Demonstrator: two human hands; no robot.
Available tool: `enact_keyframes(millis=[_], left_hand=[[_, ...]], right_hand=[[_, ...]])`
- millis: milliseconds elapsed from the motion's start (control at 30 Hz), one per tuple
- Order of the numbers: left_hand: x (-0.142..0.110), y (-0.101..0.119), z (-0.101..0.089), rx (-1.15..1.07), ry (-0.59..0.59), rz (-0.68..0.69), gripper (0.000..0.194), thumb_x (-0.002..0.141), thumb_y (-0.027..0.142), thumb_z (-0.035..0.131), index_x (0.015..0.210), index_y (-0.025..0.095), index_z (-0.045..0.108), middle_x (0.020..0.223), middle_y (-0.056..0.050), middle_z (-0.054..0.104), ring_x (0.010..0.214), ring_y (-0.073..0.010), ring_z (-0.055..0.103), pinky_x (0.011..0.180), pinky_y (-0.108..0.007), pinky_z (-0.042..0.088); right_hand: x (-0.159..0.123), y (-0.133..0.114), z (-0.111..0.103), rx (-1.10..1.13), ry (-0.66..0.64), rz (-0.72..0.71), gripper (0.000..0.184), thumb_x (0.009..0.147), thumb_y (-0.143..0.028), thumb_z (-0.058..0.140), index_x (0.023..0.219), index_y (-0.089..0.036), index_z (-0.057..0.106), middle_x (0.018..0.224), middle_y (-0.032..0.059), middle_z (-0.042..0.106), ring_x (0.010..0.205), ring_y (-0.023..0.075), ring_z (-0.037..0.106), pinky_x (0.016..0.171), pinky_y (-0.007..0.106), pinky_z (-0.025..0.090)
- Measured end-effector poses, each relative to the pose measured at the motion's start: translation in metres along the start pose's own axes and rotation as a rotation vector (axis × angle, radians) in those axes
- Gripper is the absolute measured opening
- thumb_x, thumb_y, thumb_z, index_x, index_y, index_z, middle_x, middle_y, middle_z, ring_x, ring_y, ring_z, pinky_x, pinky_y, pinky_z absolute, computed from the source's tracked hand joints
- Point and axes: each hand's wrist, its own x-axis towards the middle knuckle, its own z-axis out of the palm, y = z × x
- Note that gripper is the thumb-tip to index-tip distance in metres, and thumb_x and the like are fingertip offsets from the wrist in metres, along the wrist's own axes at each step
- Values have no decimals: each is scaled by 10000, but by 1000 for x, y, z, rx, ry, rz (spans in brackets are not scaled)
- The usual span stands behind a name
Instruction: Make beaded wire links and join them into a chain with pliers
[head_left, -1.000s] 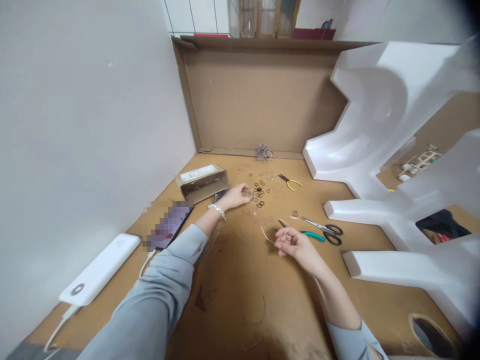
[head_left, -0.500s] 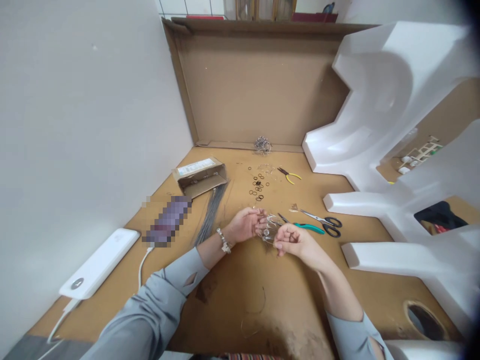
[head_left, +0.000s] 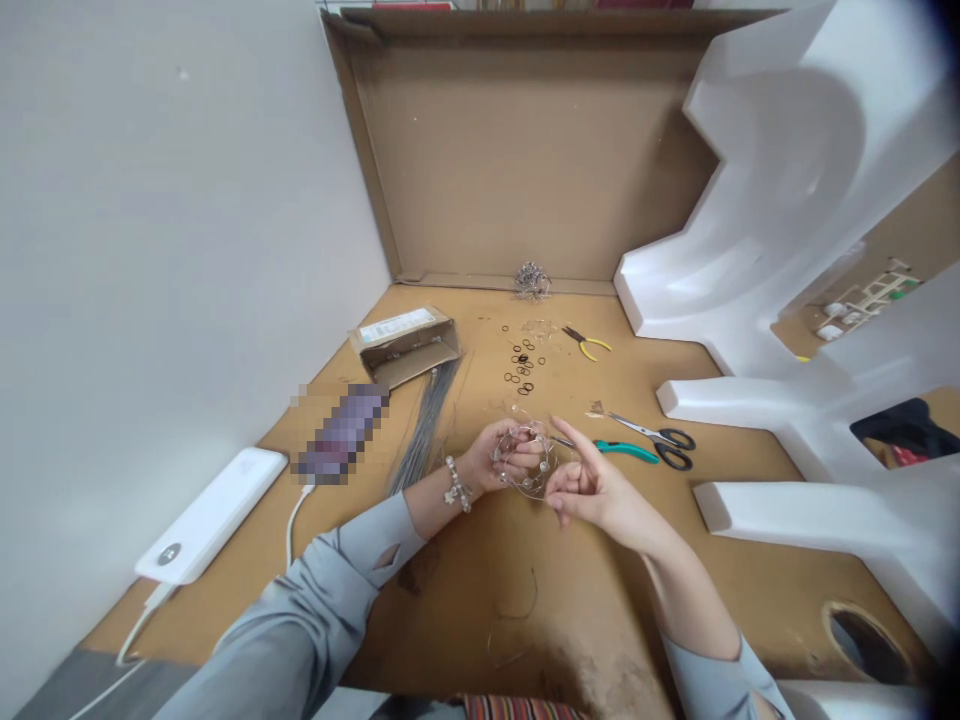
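Note:
A loose coil of thin silvery wire with clear beads is held up between my two hands over the table. My left hand curls its fingers around the left side of the coil. On the other side, my right hand pinches the wire between thumb and bent fingers, its index finger stretched upward. Behind the right hand lie teal-handled pliers, their jaws partly hidden. Black-handled scissors rest to the right of them. Small dark rings are scattered beyond my hands.
Yellow-handled pliers and a tangled wire bundle lie farther back. An open cardboard box and a sheaf of grey wires stand left, near a phone and a white power bank. White moulded pieces border the right.
The wire coil has turned to face me more openly. My left fingers have curled in around it, and my right index finger has stretched out upward. The view has tilted slightly down.

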Motion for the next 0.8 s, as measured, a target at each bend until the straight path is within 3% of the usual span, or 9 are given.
enact_keyframes(millis=[267,400,633,800], left_hand=[[3,-1,-3,90,41,-48,79,754,169,434,686,131,445,572,29,354,351,-10,182,287,-87,110],[2,4,-4,164,-8,12,68,762,197,481,760,130,492,607,21,412,357,-13,221,289,-101,103],[4,5,-3,357,-1,68,120,755,213,551,829,123,524,655,22,463,349,-7,248,292,-141,97],[3,1,3,399,3,107,168,731,194,593,872,134,524,683,28,467,357,2,255,302,-144,98]], right_hand=[[1,7,3,-55,22,43,958,687,-187,696,1439,-247,105,686,-46,587,539,99,558,532,256,468],[-7,-2,0,-93,27,26,930,707,-198,678,1437,-250,104,724,-30,604,550,100,563,551,266,470],[-5,-8,3,-128,130,-57,706,725,-226,648,1334,-237,290,747,-21,596,534,90,539,532,256,470],[-3,-2,9,-298,244,43,849,713,-190,606,1420,-256,142,706,-46,578,500,93,520,490,242,452]])
